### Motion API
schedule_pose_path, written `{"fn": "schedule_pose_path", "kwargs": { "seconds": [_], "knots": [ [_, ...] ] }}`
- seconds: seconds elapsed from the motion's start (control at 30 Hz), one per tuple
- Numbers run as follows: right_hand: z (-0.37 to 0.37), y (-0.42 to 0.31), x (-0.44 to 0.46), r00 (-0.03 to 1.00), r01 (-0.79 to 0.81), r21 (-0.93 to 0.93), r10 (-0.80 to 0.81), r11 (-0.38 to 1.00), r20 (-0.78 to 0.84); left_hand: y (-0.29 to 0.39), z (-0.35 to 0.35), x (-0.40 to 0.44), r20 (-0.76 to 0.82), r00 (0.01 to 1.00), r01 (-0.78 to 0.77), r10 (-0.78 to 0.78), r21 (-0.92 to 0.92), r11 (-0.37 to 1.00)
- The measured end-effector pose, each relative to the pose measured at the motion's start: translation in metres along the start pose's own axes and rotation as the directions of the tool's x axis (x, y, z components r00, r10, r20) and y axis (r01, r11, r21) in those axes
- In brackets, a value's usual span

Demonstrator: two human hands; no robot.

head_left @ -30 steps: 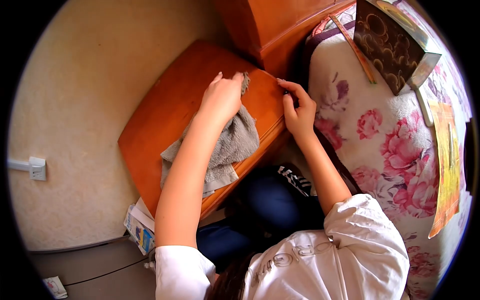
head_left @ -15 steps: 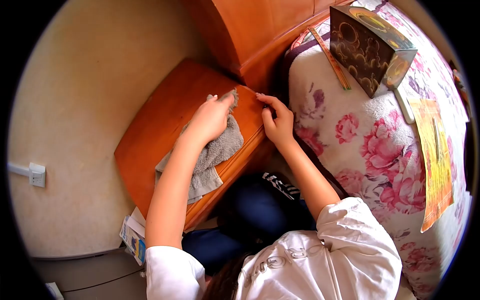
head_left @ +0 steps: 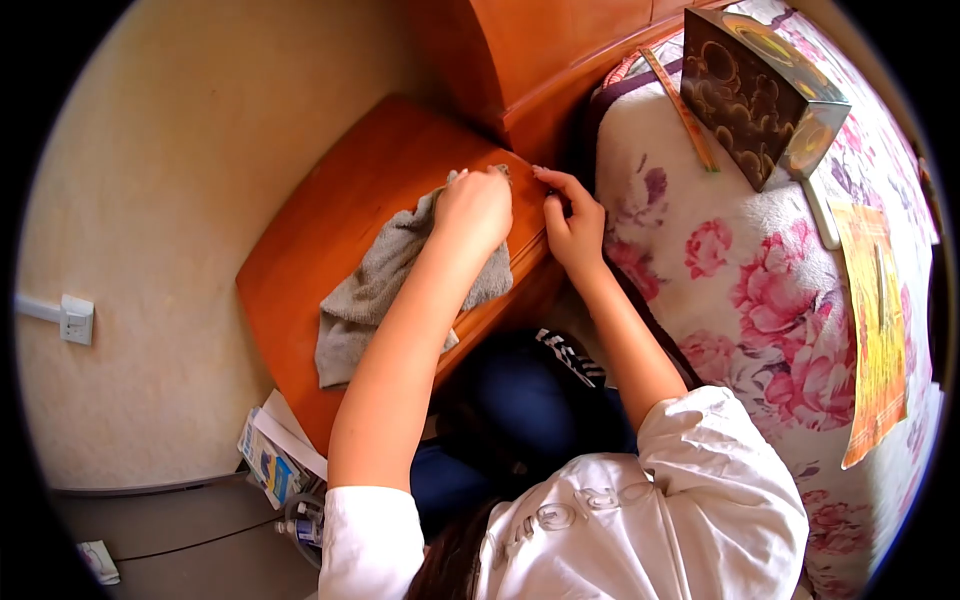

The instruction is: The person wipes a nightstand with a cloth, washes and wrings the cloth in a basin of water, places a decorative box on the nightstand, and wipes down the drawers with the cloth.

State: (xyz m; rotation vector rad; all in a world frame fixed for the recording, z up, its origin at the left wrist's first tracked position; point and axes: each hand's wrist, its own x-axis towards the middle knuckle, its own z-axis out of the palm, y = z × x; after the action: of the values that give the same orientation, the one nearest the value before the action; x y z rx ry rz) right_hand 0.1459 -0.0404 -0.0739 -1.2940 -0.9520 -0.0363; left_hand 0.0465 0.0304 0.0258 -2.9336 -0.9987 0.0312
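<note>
My left hand (head_left: 477, 212) is closed on a grey towel (head_left: 385, 285) that lies bunched over the brown wooden tabletop (head_left: 350, 200). A bit of the towel pokes out past its fingertips near the far corner. At the right edge of the tabletop is my right hand (head_left: 577, 225), its fingers curled and the index fingertip close to that corner. Something small and dark shows between its thumb and index finger; I cannot make out what it is.
Right of the table is a bed with a flowered blanket (head_left: 690, 320). On it are a dark patterned box (head_left: 740, 100), a ruler-like strip (head_left: 682, 110) and a yellow-orange packet (head_left: 872, 330). Papers (head_left: 270, 460) and a bottle (head_left: 303, 530) stand below left. A wall socket (head_left: 76, 320) is further left.
My left hand has moved right, toward the far corner, pulling the towel with it. My right hand stays by the table edge. The whole view has shifted slightly.
</note>
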Motion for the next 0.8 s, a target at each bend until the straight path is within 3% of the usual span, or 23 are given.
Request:
{"fn": "schedule_pose_path", "kwargs": {
  "seconds": [0.1, 0.3, 0.4, 0.5, 0.63, 0.8],
  "knots": [
    [-0.003, -0.002, 0.003, 0.999, -0.009, -0.009, 0.009, 1.0, 0.032, -0.002, -0.003, 0.006, -0.001, 1.0, 0.023, -0.023, -0.079, 0.997],
    [-0.006, -0.003, 0.004, 0.998, 0.001, -0.019, 0.0, 1.0, 0.062, 0.0, 0.015, 0.013, -0.126, 0.99, 0.071, -0.071, 0.002, 0.997],
    [-0.005, -0.003, 0.004, 0.998, 0.036, -0.03, -0.034, 0.999, 0.052, 0.002, 0.007, 0.018, -0.084, 0.992, 0.098, -0.098, -0.01, 0.995],
    [-0.008, -0.006, 0.003, 0.995, -0.027, -0.043, 0.031, 0.999, 0.092, 0.007, -0.011, 0.018, -0.01, 0.997, 0.082, -0.082, 0.008, 0.997],
    [-0.007, 0.0, 0.007, 0.995, 0.063, -0.027, -0.061, 0.998, 0.076, -0.006, -0.001, 0.04, 0.018, 0.981, 0.193, -0.192, -0.072, 0.979],
    [-0.007, -0.002, 0.002, 0.996, 0.01, -0.015, -0.008, 1.0, 0.084, -0.026, 0.007, 0.052, -0.029, 0.991, 0.127, -0.129, -0.079, 0.989]
  ]
}}
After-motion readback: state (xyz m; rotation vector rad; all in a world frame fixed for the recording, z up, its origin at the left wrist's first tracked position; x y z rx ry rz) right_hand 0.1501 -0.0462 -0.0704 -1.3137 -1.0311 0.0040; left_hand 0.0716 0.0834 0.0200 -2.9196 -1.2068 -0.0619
